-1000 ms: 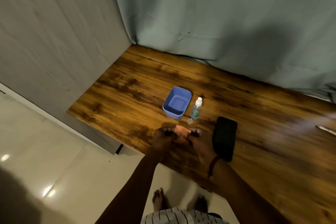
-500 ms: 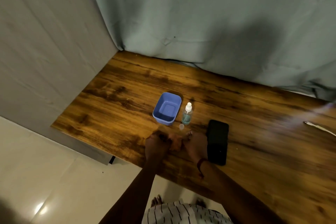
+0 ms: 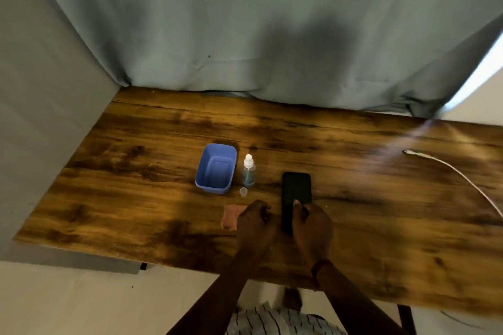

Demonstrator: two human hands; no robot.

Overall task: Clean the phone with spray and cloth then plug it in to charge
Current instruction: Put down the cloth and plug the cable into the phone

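Observation:
The black phone [image 3: 296,190] lies flat on the wooden table [image 3: 136,198], screen dark. My right hand [image 3: 313,226] is at its near end, with fingertips over the lower screen and closed around that end. My left hand [image 3: 255,223] sits just left of the phone with its fingers curled. The pink cloth [image 3: 231,216] lies on the table, and its right edge runs under that hand. Farther back stands the small clear spray bottle [image 3: 248,173] of bluish liquid, with its loose cap [image 3: 243,192] on the table in front of it.
A blue plastic tub [image 3: 216,168] stands left of the bottle. A white charging cable [image 3: 457,174] curves across the right side of the table, plug end pointing left. A grey-green curtain [image 3: 272,35] hangs behind and a grey wall [image 3: 40,117] is on the left.
Both hands were bunched on the pink cloth. The cloth now lies on the table and both hands have shifted right, the right one onto the phone's near end. The camera has tilted up.

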